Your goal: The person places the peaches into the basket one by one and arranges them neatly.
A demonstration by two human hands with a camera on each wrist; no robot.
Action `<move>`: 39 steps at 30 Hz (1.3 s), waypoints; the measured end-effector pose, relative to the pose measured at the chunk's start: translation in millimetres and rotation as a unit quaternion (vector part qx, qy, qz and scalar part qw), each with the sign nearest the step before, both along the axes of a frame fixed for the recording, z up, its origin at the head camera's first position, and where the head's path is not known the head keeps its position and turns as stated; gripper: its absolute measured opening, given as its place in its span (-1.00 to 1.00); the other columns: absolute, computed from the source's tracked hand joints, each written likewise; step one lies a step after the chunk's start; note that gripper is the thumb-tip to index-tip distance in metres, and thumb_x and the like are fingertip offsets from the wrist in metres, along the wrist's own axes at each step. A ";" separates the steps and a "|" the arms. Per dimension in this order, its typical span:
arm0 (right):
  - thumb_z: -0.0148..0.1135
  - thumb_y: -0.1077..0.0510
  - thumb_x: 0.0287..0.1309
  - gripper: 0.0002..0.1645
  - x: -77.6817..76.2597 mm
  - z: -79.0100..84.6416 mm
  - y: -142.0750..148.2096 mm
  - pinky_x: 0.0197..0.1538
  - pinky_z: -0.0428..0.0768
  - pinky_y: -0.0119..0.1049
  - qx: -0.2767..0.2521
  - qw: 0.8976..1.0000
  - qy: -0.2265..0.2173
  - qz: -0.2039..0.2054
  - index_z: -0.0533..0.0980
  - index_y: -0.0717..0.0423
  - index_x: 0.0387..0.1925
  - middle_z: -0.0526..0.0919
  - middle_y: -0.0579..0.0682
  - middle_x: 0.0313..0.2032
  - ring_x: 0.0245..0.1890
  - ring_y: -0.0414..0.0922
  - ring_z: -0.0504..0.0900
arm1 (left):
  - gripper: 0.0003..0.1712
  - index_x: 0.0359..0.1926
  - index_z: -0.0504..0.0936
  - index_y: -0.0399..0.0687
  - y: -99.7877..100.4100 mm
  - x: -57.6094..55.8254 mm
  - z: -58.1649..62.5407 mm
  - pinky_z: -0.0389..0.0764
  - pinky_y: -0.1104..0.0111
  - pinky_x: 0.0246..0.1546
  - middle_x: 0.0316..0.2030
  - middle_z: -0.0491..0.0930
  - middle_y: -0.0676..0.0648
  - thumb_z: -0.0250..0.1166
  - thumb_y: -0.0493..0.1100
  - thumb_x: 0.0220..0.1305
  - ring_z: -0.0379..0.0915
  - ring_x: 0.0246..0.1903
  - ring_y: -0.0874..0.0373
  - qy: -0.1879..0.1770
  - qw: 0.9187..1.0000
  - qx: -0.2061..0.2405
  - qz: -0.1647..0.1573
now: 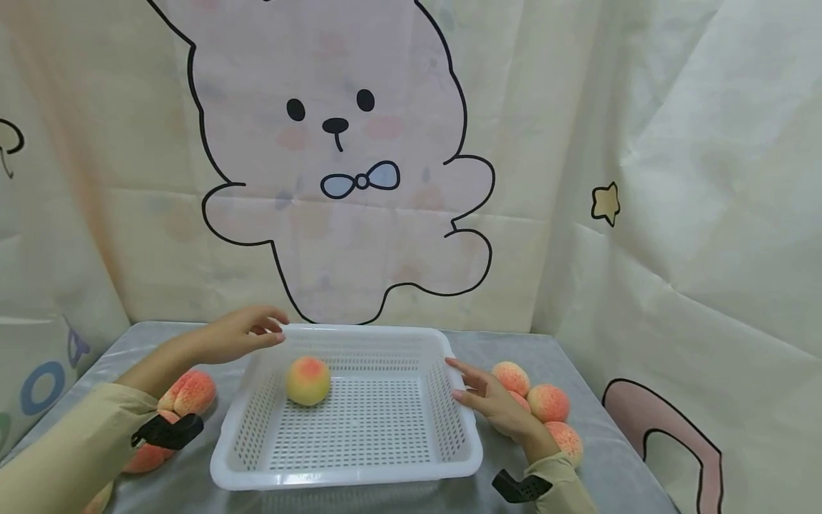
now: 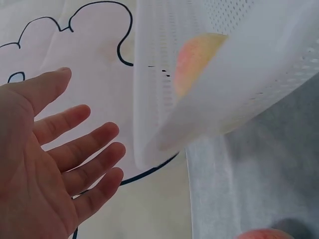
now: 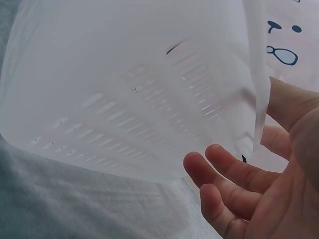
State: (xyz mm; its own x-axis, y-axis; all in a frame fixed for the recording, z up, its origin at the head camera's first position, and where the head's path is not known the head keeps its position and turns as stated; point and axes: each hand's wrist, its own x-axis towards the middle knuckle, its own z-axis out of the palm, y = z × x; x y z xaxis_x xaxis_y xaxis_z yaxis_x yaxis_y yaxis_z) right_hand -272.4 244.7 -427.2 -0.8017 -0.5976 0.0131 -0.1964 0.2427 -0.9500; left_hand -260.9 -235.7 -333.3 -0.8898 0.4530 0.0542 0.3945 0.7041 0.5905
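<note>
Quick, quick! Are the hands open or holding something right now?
Left hand: open, holding nothing, near the basket.
Right hand: closed, holding the basket at its right side.

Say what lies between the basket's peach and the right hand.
Bare floor and right wall of the basket separate the peach from the right hand, in the head view.
</note>
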 end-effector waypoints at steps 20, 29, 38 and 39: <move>0.13 0.06 0.47 -0.19 -0.2 1.7 -1.7 0.21 0.61 -0.20 0.010 1.000 -0.003 -0.010 0.04 0.00 0.60 0.30 0.23 0.48 0.31 0.05 0.48 | -0.45 0.36 0.34 -0.26 -72.0 40.2 -14.9 0.61 -0.24 -0.04 0.25 0.50 -0.40 0.09 -0.02 0.54 0.45 0.20 -0.43 -0.007 0.999 0.015 0.039; 0.13 0.09 0.47 -0.18 -2.0 2.5 -0.6 0.11 0.65 -0.30 -0.002 1.000 0.002 0.006 0.02 0.03 0.60 0.32 0.32 0.44 0.19 -0.07 0.57 | -0.42 0.48 0.19 -0.22 -114.5 49.2 -25.0 0.63 0.10 -0.06 0.34 0.40 -0.42 -0.06 -0.03 0.62 0.42 -0.01 0.67 -0.090 0.993 0.059 0.048; 0.14 0.07 0.47 -0.17 0.6 2.4 -2.1 0.11 0.64 -0.30 -0.016 1.000 -0.007 0.009 0.02 0.08 0.60 0.32 0.37 0.42 0.20 -0.02 0.56 | -0.37 0.52 0.09 -0.20 -159.1 68.8 -51.4 0.64 -0.09 -0.07 0.38 0.26 -0.54 -0.12 0.04 0.64 0.44 -0.01 0.60 -0.142 0.983 0.060 0.095; 0.14 0.07 0.47 -0.17 0.8 2.7 -2.3 0.11 0.64 -0.30 -0.016 1.000 -0.007 0.009 0.02 0.08 0.60 0.32 0.37 0.42 0.20 -0.02 0.56 | -0.38 0.53 0.10 -0.17 -165.7 70.7 -56.6 0.65 -0.07 -0.09 0.38 0.27 -0.54 -0.13 0.03 0.64 0.44 -0.02 0.62 -0.142 0.983 0.061 0.094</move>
State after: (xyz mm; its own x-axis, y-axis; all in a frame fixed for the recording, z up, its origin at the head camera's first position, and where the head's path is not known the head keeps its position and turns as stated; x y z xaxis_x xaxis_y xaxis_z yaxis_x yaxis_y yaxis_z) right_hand -271.5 242.5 -424.5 -0.7910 -0.6114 0.0218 -0.1872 0.2080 -0.9600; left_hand -190.2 -401.4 -389.9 -0.9444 0.2843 -0.1652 0.0703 0.6654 0.7431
